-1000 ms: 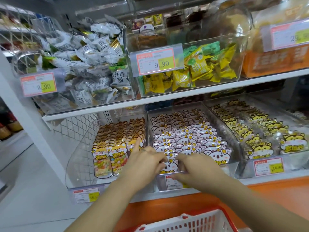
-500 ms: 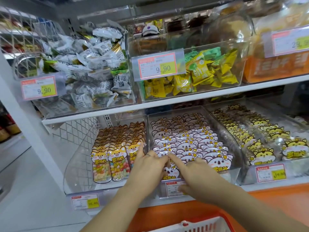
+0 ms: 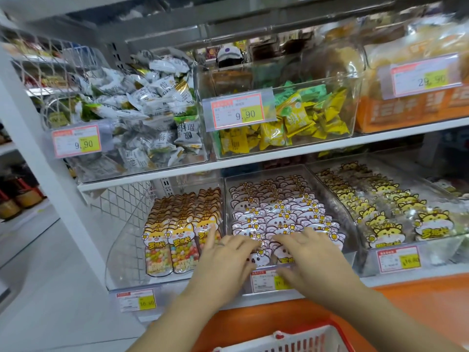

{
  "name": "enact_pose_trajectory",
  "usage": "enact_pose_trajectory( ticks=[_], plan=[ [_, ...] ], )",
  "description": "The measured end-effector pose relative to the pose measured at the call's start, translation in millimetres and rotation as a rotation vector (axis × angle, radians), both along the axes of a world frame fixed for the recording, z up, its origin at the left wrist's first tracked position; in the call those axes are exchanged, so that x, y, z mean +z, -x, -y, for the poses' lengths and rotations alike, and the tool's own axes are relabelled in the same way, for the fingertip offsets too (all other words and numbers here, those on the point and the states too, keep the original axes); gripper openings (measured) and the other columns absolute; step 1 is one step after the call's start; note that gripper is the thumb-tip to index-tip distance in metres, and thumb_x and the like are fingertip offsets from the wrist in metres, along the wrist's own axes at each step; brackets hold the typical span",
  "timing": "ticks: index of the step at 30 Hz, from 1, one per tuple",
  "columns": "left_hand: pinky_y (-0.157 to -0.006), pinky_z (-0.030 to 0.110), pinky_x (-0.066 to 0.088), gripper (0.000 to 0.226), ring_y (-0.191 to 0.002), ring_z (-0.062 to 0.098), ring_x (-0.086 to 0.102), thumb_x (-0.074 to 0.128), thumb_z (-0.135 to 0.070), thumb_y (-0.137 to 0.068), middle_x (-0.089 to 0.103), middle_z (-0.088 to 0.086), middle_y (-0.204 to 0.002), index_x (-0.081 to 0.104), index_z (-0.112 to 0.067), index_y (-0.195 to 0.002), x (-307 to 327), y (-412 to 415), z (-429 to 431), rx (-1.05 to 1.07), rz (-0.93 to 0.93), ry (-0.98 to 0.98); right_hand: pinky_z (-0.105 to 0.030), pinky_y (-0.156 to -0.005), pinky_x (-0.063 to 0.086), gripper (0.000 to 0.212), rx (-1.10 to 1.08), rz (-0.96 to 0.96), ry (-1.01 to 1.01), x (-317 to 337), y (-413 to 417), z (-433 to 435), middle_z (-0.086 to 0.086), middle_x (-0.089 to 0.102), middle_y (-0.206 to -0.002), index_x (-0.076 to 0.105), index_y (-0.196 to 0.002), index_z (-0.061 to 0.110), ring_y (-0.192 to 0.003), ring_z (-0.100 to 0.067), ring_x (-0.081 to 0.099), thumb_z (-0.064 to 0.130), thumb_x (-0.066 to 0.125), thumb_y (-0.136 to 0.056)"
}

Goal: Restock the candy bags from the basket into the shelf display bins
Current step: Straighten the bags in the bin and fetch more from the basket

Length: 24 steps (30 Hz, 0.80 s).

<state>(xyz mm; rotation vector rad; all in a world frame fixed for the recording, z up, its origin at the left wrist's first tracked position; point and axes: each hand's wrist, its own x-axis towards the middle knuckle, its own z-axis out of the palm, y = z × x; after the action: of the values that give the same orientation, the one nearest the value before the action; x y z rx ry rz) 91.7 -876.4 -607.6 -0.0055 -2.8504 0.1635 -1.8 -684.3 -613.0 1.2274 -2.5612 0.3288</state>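
Note:
Pink-and-white animal-shaped candy bags (image 3: 274,209) stand in rows inside the clear middle bin (image 3: 351,255) on the lower shelf. My left hand (image 3: 225,262) rests on the front bags at the bin's left side, fingers reaching right and thumb up. Spread flat, the fingers of my right hand (image 3: 309,260) lie over the front rows. Neither hand visibly grips a bag. The red-and-white basket (image 3: 299,339) shows its rim at the bottom edge; its contents are hidden.
Orange dog-shaped bags (image 3: 177,235) fill the left bin and yellow tiger-shaped bags (image 3: 380,217) the right bin. The upper shelf (image 3: 253,161) carries bins of wrapped sweets with price tags. An orange ledge (image 3: 418,301) runs below the shelf.
Both hands moved slightly back into the middle bin; the right hand's fingers spread out flat over the pink bags. The view has tilted down a little.

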Motion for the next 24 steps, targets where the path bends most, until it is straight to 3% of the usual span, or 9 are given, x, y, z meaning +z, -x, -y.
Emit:
enact_pose_trajectory(
  ticks=[2,6,9,11,14,16,18,21,24],
  plan=[
    [-0.112,0.06,0.035,0.054,-0.115,0.011,0.064,0.052,-0.06,-0.084,0.061,-0.014,-0.132,0.057,-0.036,-0.131,-12,-4,-9,-0.026,-0.02,0.022,-0.045,-0.084,0.054,0.071,-0.034,-0.05,0.026,-14,2,-7,-0.003,0.063,-0.125,0.062,-0.122,0.028,-0.109,-0.03,0.061,0.06,0.072,-0.059],
    [-0.108,0.06,0.039,0.072,-0.129,0.014,0.057,0.04,-0.067,-0.084,0.055,-0.012,-0.144,0.048,-0.03,-0.145,-31,-9,-17,-0.042,0.047,0.027,-0.054,-0.094,0.052,0.088,-0.006,-0.068,-0.089,-40,6,-13,-0.011,0.059,-0.138,0.067,-0.122,0.021,-0.124,-0.033,0.059,0.066,0.078,-0.047],
    [-0.106,0.065,0.038,0.078,-0.138,0.018,0.049,0.037,-0.068,-0.085,0.047,-0.006,-0.153,0.043,-0.025,-0.149,-43,-12,-14,-0.043,0.067,0.102,-0.051,-0.101,0.032,0.089,-0.02,-0.066,-0.122,-42,11,-17,-0.011,0.057,-0.141,0.064,-0.126,0.019,-0.127,-0.031,0.057,0.062,0.08,-0.049],
    [-0.107,0.064,0.033,0.08,-0.141,0.018,0.045,0.038,-0.07,-0.084,0.044,-0.006,-0.155,0.04,-0.025,-0.15,-47,-10,-13,-0.024,0.052,0.104,-0.052,-0.102,0.027,0.092,-0.026,-0.067,-0.136,-44,11,-17,-0.012,0.055,-0.143,0.063,-0.129,0.018,-0.13,-0.032,0.054,0.062,0.08,-0.05],
    [-0.103,0.066,0.04,0.08,-0.141,0.019,0.045,0.037,-0.069,-0.083,0.047,-0.006,-0.153,0.041,-0.024,-0.149,-46,-9,-14,-0.007,0.042,0.098,-0.054,-0.108,0.024,0.098,-0.029,-0.094,-0.112,-49,3,-18,-0.012,0.042,-0.153,0.055,-0.139,0.017,-0.143,-0.032,0.035,0.064,0.079,-0.057],
    [-0.103,0.065,0.042,0.079,-0.142,0.019,0.044,0.039,-0.067,-0.084,0.044,-0.004,-0.155,0.039,-0.024,-0.151,-45,-12,-15,-0.008,0.034,0.075,-0.055,-0.112,0.02,0.094,-0.027,-0.094,-0.044,-51,-8,-22,-0.011,0.029,-0.16,0.045,-0.146,0.019,-0.149,-0.032,0.022,0.057,0.077,-0.067],
    [-0.11,0.064,0.036,0.074,-0.145,0.019,0.038,0.044,-0.059,-0.088,0.038,-0.003,-0.159,0.034,-0.025,-0.153,-47,-21,-18,-0.021,-0.014,0.035,-0.055,-0.114,0.018,0.086,-0.017,-0.085,0.049,-54,-24,-24,-0.01,0.024,-0.162,0.04,-0.148,0.021,-0.15,-0.032,0.021,0.048,0.072,-0.073],
    [-0.119,0.057,0.024,0.062,-0.148,0.018,0.031,0.045,-0.042,-0.092,0.031,-0.003,-0.162,0.035,-0.028,-0.151,-62,-48,-23,-0.059,-0.139,-0.09,-0.057,-0.115,0.022,0.07,0.065,-0.065,0.185,-68,-54,-21,-0.01,0.034,-0.157,0.047,-0.14,0.021,-0.146,-0.033,0.03,0.033,0.068,-0.074],
    [-0.118,0.054,0.028,0.046,-0.137,0.02,0.045,0.046,-0.031,-0.094,0.046,-0.001,-0.15,0.047,-0.026,-0.14,-89,-82,-31,-0.052,-0.206,-0.23,-0.052,-0.108,0.039,0.053,0.175,0.024,0.233,-97,-84,-19,-0.008,0.053,-0.143,0.059,-0.129,0.017,-0.133,-0.034,0.047,0.026,0.072,-0.078]
  ],
)
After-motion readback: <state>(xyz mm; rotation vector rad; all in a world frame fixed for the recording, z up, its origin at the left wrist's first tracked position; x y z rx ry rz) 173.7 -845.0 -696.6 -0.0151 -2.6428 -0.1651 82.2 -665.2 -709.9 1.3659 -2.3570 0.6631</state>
